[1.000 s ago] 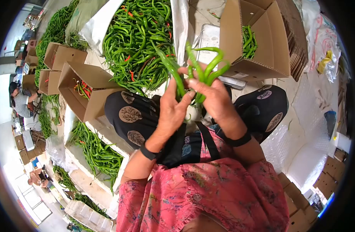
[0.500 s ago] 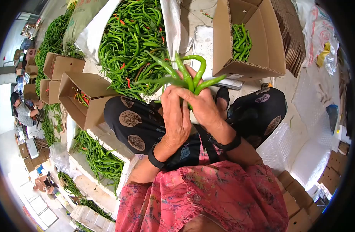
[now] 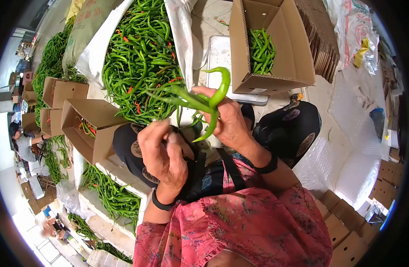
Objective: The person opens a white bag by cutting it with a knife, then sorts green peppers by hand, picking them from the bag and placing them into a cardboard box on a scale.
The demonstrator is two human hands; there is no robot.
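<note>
My right hand (image 3: 229, 122) is closed around a few long green chili peppers (image 3: 220, 91). One of them hooks over at the top, and others point left, slightly blurred. To the left, apart from those peppers, is my left hand (image 3: 162, 153); its fingers are curled in, and whatever they may hold is hidden. Beyond both hands lies a big heap of green chili peppers (image 3: 142, 62) with some red ones, in an opened white sack (image 3: 184, 33). At the upper right, a cardboard box (image 3: 284, 82) contains more green chili peppers (image 3: 261, 51).
The box stands on a metal-topped platform (image 3: 220, 55), beside flattened cartons (image 3: 318, 35). At left are an open carton (image 3: 109, 138) with some red peppers and a white foam tray (image 3: 146, 191) by more peppers. Bubble wrap (image 3: 353, 173) lies right. Another person (image 3: 24, 144) sits far left.
My hands, together around the peppers before, have come apart. My left hand has moved left and down; the peppers stay in my right hand. The view has shifted slightly.
</note>
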